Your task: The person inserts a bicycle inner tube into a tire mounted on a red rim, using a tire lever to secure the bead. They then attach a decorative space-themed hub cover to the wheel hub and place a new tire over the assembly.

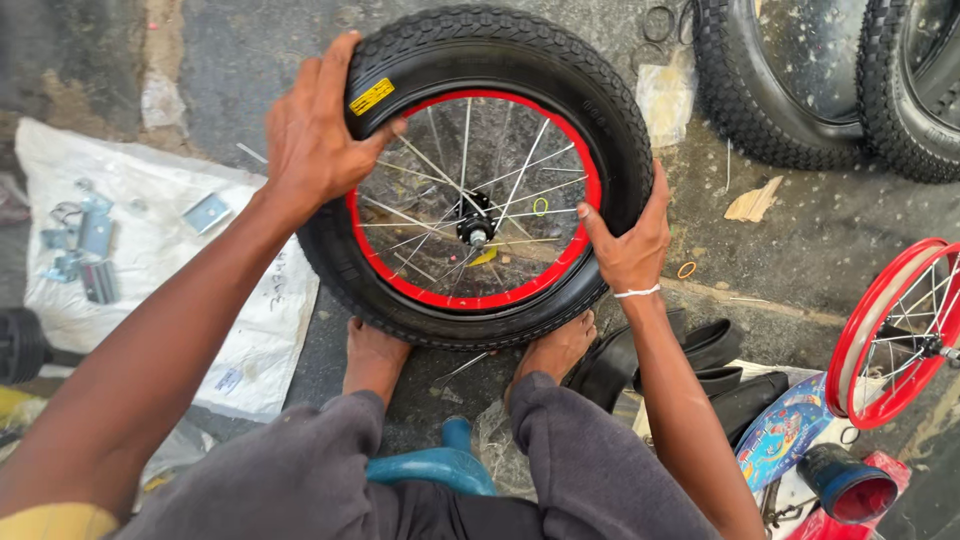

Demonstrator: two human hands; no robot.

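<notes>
A small bicycle wheel (480,180) with a knobby black tyre (520,45), a red rim (470,298) and thin silver spokes stands tilted on dark, gritty ground, its lower edge just beyond the person's two bare feet. The left hand (315,125) grips the tyre at its upper left, fingers together over the tread and the thumb hooked inside near the rim. The right hand (630,240) clamps the tyre's right side, thumb pressed on the inner edge by the red rim, fingers wrapped behind the rubber. A white band circles that wrist. To the left, a white woven sack (150,270) lies flat, carrying several small metal brackets (85,245). At the upper right, two more black tyres (790,90) lie touching each other. At the right edge stands a second red-rimmed wheel (895,330) without a tyre. Below the right forearm lie folded black inner tubes (700,360). At the lower right, a small dark blue can (845,485) lies on its side.
</notes>
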